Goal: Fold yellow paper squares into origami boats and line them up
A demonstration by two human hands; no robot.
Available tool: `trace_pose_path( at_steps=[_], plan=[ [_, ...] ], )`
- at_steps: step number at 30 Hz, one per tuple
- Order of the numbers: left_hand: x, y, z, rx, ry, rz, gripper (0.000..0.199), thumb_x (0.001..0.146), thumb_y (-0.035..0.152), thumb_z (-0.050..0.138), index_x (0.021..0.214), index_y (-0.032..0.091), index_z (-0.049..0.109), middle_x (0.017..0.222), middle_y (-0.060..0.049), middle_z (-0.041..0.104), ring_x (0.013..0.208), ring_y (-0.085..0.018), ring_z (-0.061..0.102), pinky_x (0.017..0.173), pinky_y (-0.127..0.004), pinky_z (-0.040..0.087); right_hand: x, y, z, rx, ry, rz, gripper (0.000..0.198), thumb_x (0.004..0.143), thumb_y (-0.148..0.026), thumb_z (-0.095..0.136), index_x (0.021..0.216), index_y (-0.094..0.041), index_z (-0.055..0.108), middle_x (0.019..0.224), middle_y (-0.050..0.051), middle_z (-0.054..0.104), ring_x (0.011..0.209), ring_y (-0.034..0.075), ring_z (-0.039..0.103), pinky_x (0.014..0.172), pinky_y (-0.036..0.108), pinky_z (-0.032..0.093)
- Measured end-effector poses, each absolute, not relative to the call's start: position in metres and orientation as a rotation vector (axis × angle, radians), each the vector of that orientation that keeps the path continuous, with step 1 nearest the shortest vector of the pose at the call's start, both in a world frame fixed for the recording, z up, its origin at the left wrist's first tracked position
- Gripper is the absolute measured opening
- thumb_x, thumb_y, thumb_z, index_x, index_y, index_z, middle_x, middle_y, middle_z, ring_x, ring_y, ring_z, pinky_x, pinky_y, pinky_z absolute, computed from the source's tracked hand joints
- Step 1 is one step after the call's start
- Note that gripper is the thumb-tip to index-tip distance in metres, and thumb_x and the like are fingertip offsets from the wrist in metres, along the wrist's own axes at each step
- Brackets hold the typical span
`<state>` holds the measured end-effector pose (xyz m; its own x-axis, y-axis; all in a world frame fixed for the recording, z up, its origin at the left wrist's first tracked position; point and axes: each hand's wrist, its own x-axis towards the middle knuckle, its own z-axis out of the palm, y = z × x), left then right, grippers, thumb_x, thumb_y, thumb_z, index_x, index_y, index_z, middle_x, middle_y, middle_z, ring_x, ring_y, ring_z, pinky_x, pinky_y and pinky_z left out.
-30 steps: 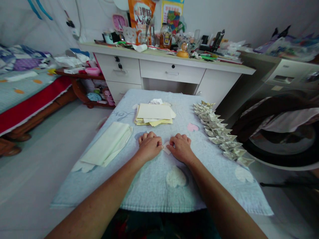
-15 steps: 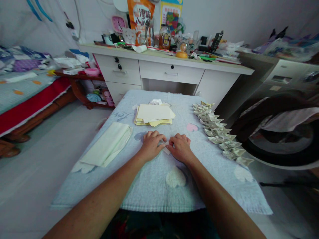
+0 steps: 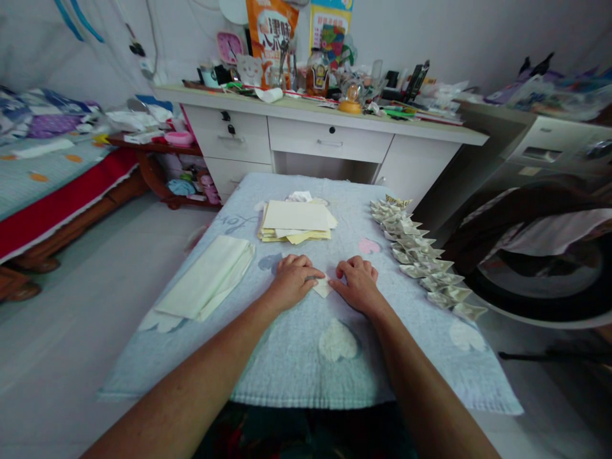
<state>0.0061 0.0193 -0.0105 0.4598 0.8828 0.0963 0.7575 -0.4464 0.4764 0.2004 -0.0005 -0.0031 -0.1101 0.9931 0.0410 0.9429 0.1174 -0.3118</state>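
Note:
A small folded piece of white paper [image 3: 323,287] lies on the cloth-covered table between my hands, one corner pointing towards me. My left hand [image 3: 295,279] has its thumb and index finger closed on the paper's left side. At its right corner is my right hand [image 3: 356,280], fingers bent, with a gap between thumb and index finger; the thumb tip is at or just touching the paper. Beyond the hands sits a stack of white and yellowish paper sheets [image 3: 299,217]. Folded larger white sheets [image 3: 205,277] lie to the left. Several pointed folded-paper pieces [image 3: 421,255] stand in a row on the right.
A pale blue cloth with heart prints [image 3: 296,376] covers the table. Crumpled white paper [image 3: 299,196] is behind the stack. A cluttered white desk [image 3: 329,137] stands at the back, a washing machine [image 3: 549,153] at the right, and a bed [image 3: 62,172] at the left.
My right hand has moved a little to the right, and its thumb and index finger have parted. More of the small folded paper shows between my hands. The left hand is almost where it was.

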Motion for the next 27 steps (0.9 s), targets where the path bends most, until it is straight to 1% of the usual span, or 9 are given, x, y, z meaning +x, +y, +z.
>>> trace_pose_path(
  at_steps=[4,8,12,15,20,27],
  plan=[
    [0.005,0.02,-0.011,2.337,1.381,0.46,0.026,0.086,0.029,0.056,0.105,0.037,0.071,0.101,-0.003,0.058,0.103,-0.022,0.044,0.092,-0.038,0.031,0.205,-0.001,-0.002,-1.887,-2.163,0.369,0.018,0.083,-0.041,0.061,0.092,-0.025,0.062,0.106,0.005,0.049,0.099,0.023,0.043,0.086,0.039,0.028],
    [0.004,0.02,-0.013,2.344,1.361,0.461,0.027,0.086,0.029,0.056,0.108,0.037,0.07,0.102,-0.002,0.059,0.104,-0.022,0.044,0.093,-0.038,0.03,0.209,-0.002,-0.001,-1.81,-2.145,0.445,0.01,0.085,-0.029,0.055,0.09,-0.023,0.062,0.105,0.005,0.05,0.1,0.022,0.043,0.088,0.037,0.029],
    [0.004,0.02,-0.012,2.35,1.342,0.467,0.029,0.085,0.027,0.056,0.109,0.037,0.069,0.103,-0.002,0.06,0.105,-0.022,0.044,0.094,-0.038,0.029,0.206,-0.003,0.001,-1.73,-2.153,0.457,0.012,0.082,-0.02,0.054,0.088,-0.022,0.064,0.106,0.005,0.051,0.102,0.021,0.042,0.091,0.036,0.029],
    [0.005,0.019,-0.011,2.336,1.347,0.454,0.029,0.085,0.027,0.056,0.11,0.037,0.068,0.103,-0.002,0.06,0.107,-0.023,0.043,0.096,-0.039,0.029,0.203,-0.003,0.0,-1.718,-2.209,0.434,0.012,0.082,-0.022,0.055,0.086,-0.022,0.066,0.105,0.005,0.052,0.102,0.022,0.042,0.092,0.038,0.028],
    [0.005,0.019,-0.011,2.333,1.353,0.453,0.028,0.085,0.028,0.056,0.109,0.036,0.068,0.103,-0.002,0.06,0.106,-0.023,0.044,0.097,-0.039,0.028,0.2,-0.003,-0.003,-1.759,-2.232,0.379,0.012,0.084,-0.03,0.057,0.082,-0.021,0.065,0.102,0.005,0.053,0.1,0.022,0.042,0.09,0.038,0.028],
    [0.005,0.02,-0.013,2.352,1.355,0.484,0.028,0.085,0.027,0.057,0.108,0.037,0.069,0.1,-0.002,0.06,0.104,-0.022,0.045,0.095,-0.038,0.03,0.198,-0.001,0.001,-1.812,-2.195,0.458,0.011,0.084,-0.025,0.056,0.08,-0.02,0.065,0.101,0.005,0.055,0.1,0.022,0.043,0.088,0.038,0.029]
  ],
)
